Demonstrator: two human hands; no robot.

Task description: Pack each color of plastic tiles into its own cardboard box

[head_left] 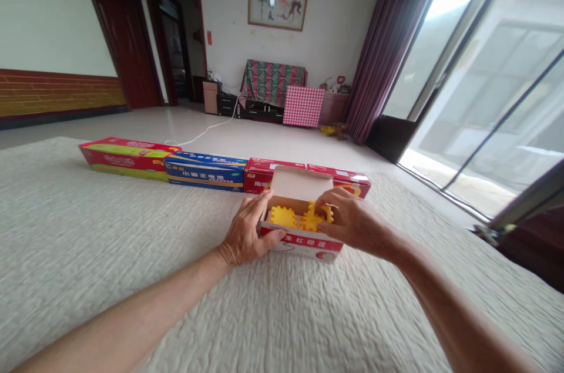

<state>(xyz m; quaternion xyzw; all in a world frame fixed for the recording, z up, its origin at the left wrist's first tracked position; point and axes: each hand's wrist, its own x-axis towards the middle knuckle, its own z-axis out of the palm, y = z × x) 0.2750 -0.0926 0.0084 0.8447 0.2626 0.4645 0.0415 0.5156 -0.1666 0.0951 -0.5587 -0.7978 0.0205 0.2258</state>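
Observation:
A small red-and-white cardboard box (304,247) stands on the quilted cover with its lid (303,182) raised at the back. Inside lie yellow plastic pieces with notched edges, one flat piece (283,217) on the left and more on the right. My left hand (249,229) grips the box's left end, thumb along the front wall and fingers around the side. At the right end, my right hand (348,217) reaches over the rim, its fingers closed on a yellow notched piece (312,219). The fingers hide part of that piece.
Behind the box, a row holds a red-and-green box (132,158), a blue battery box (205,172) and red boxes (259,175). All rest on the pale quilted cover (132,255). A sliding glass door (493,91) is at the right, and a covered cabinet (273,82) stands across the room.

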